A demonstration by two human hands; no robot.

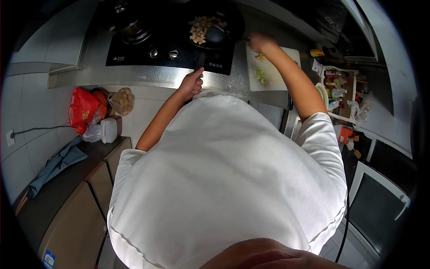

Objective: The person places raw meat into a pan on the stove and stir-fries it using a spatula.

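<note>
In the head view, the left hand (192, 83) is closed around the handle (199, 64) of one pan (234, 23). The right hand (261, 42), blurred, grips one spatula (215, 34), its blade inside the pan beside uncounted diced pieces (198, 30). One cutting board (284, 58) carries two small food piles (260, 76).

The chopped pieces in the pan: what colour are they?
The chopped pieces in the pan are pale golden-tan, seen in the head view.
</note>
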